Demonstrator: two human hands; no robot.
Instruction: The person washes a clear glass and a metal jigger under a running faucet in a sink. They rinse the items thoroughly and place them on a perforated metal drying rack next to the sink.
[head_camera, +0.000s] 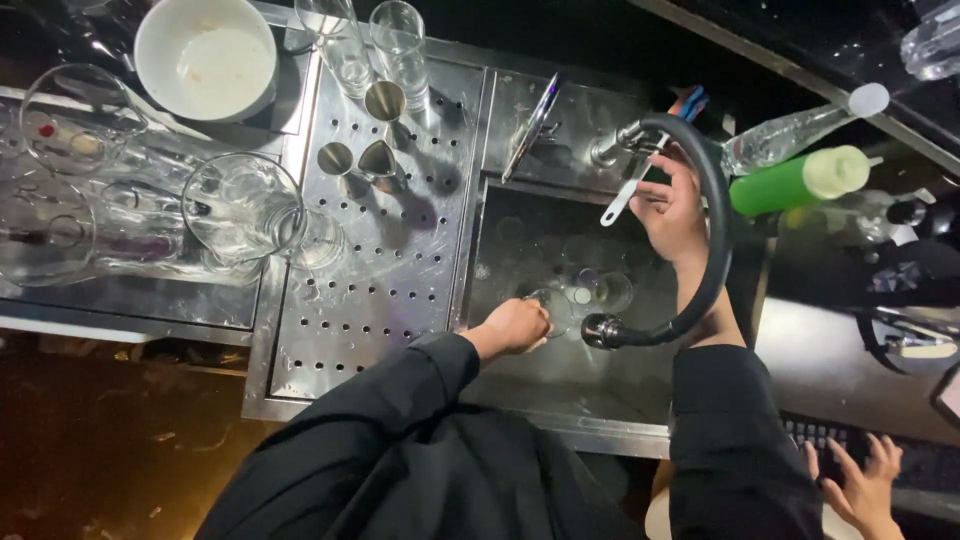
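My left hand (515, 326) reaches down into the steel sink (560, 390) and grips a clear glass (553, 308) just beside the nozzle of a black flexible faucet hose (714, 230). My right hand (672, 210) is raised at the back of the sink, its fingers on the white faucet lever (622, 202) next to the tap base. Another small clear glass (610, 291) lies in the sink basin near the nozzle. Both my arms wear black sleeves.
A perforated steel drainboard (380, 290) left of the sink carries metal jiggers (362, 158), tall glasses (398, 40) and a large mixing glass (245, 205). A white bowl (205, 55) stands at far left back. A green squeeze bottle (800, 180) lies right. Another person's hand (865, 480) rests on a keyboard at bottom right.
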